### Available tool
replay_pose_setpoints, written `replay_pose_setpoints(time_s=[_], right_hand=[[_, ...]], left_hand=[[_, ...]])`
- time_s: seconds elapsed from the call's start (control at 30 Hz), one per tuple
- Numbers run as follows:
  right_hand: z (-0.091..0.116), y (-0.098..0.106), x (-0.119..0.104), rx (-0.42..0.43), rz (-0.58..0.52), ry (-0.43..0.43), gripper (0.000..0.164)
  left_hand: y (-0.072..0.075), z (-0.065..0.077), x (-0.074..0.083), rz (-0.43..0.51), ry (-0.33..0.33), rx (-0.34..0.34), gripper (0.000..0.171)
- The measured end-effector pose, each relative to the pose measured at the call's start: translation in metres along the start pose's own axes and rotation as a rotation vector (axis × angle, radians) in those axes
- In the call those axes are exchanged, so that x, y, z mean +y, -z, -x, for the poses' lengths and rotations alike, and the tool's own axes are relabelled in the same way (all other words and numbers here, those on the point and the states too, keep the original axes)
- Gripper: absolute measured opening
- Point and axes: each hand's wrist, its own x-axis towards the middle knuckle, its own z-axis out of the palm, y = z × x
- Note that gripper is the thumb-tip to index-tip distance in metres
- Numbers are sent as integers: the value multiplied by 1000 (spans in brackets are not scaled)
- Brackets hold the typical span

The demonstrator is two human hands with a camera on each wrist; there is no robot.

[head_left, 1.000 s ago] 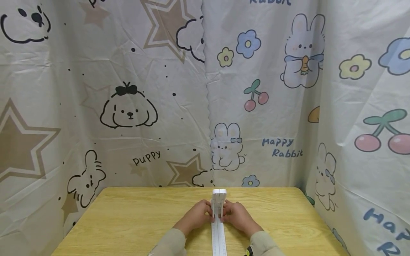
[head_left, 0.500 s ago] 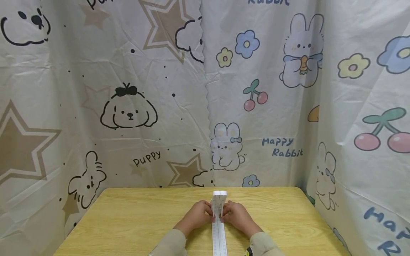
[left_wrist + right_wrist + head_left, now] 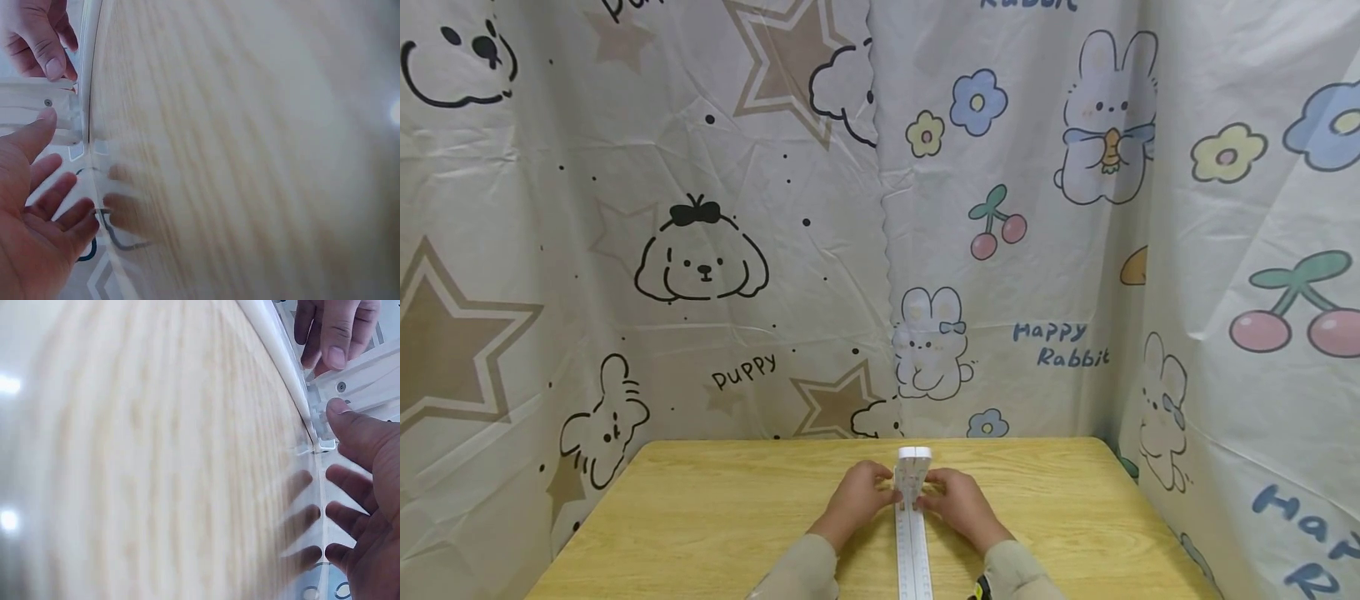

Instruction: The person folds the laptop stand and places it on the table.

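Note:
A long, narrow white strip [image 3: 913,554] lies on the table, running toward me. At its far end a white upright piece [image 3: 913,467] with small marks or holes stands up. My left hand [image 3: 859,498] is at the left side of the upright, and my right hand [image 3: 958,502] mirrors it on the right. In the left wrist view, the left thumb [image 3: 45,119] rests on a white part with a screw, its other fingers loosely spread. The right wrist view shows the right thumb [image 3: 340,407] at the same part, with that hand's other fingers spread and relaxed.
The wooden table [image 3: 715,508] has a light, glossy grain. Around it hang pale curtains [image 3: 820,250] printed with puppies, rabbits and cherries. A yellow and black item [image 3: 981,588] sits at the right sleeve.
Both hands have risen slightly and shifted away along the upright, their thumbs higher than before. The white strip and upright stay nearly in place.

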Motion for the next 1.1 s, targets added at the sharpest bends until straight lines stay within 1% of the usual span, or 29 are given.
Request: replay_pose_setpoints(time_s=[0.07, 0.23, 0.37, 0.47, 0.53, 0.6, 0.7, 0.77, 0.87, 0.93, 1.1], right_hand=[[-1, 0, 0, 0, -32, -5, 34], [-2, 0, -3, 13, -80, -2, 25], [-4, 1, -5, 46, -117, 4, 16], [-7, 1, -6, 58, -153, 30, 18], [-8, 1, -6, 50, -174, 68, 21], [-9, 0, -5, 31, -197, 85, 22], [-8, 0, -2, 2, -230, 87, 19], [-8, 0, -2, -16, -253, 69, 15], [-7, 3, -1, -42, -273, 69, 14], [-7, 5, -1, -59, -278, 66, 14], [-10, 8, 1, -92, -257, 63, 12]], left_hand=[[0, -2, 0, 21, -34, 3, 36], [-3, -5, 0, 125, -125, -9, 23], [-2, -6, 2, 186, -156, -16, 23], [-2, -6, 2, 204, -156, -25, 23], [-2, -7, 2, 213, -163, -29, 22], [-3, -7, 1, 217, -159, -32, 21], [-4, -7, -2, 220, -146, -38, 20], [-4, -6, -4, 236, -122, -48, 18], [-3, -6, -6, 265, -91, -59, 14], [-2, -6, -7, 279, -70, -69, 12], [1, -6, -7, 306, -53, -93, 12]])
